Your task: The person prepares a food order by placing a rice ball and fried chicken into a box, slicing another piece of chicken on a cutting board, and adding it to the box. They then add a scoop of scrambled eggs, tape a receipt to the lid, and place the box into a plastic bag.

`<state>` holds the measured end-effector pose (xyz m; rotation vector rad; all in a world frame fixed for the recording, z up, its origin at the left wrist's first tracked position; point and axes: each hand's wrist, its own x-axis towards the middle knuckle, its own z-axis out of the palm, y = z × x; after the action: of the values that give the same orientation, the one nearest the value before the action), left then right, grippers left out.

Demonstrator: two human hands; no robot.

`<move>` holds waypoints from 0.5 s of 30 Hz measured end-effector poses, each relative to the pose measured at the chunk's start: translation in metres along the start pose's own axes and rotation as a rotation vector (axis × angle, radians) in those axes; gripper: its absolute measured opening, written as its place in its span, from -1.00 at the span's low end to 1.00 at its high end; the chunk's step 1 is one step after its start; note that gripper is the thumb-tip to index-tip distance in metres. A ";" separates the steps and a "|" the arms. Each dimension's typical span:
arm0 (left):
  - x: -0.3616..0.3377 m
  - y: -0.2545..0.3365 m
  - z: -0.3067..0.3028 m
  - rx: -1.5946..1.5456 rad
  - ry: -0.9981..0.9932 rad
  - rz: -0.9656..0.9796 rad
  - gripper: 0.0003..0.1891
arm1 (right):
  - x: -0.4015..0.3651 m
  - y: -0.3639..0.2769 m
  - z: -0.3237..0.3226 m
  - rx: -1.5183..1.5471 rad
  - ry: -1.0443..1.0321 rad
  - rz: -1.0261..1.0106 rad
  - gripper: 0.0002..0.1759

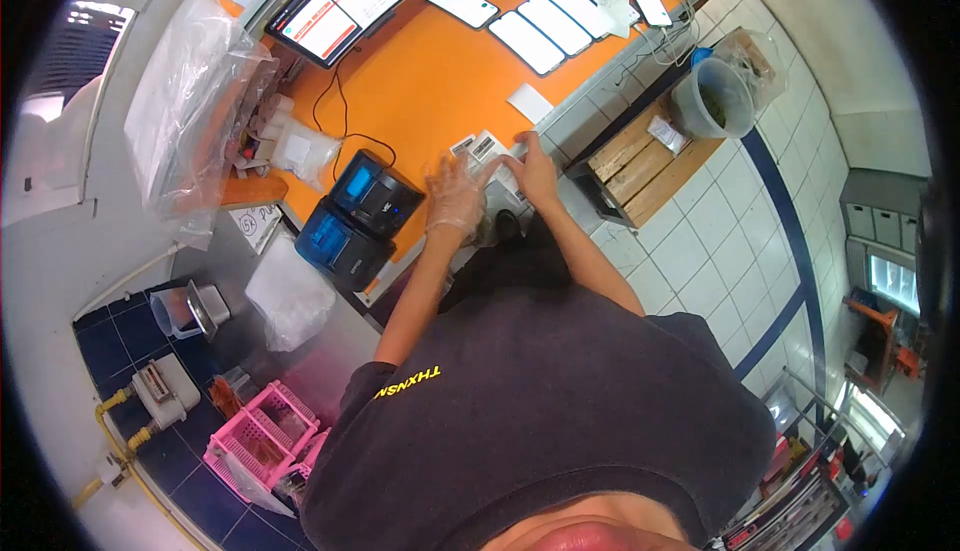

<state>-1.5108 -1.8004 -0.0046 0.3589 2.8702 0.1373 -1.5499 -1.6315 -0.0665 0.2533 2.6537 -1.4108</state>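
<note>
Printed white labels [484, 144] lie at the front edge of the orange table [420, 81], between my two hands. My left hand [452, 196], in a clear plastic glove, reaches over the table edge beside the labels, its fingers partly blurred. My right hand [532, 166] is bare and has its thumb and fingers closed on the right side of the white labels. Below the hands is a translucent plastic bag [490, 219], partly hidden by them. Two black label printers [375, 196] stand just left of my left hand.
Several lit phones [527, 43] and a monitor [335, 11] are at the table's far side. A wooden crate [640, 166] with a plastic tub [712, 99] stands at right. A pink basket [265, 436] is on the lower left floor. Cables cross the table.
</note>
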 end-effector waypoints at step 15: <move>0.015 0.024 0.006 -0.060 0.075 -0.215 -0.31 | -0.017 0.087 -0.001 0.521 -0.142 0.097 -0.61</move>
<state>-1.5181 -1.7730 -0.0109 0.0335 2.9468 0.2003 -1.5152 -1.5847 -0.1328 0.3094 2.0911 -1.9792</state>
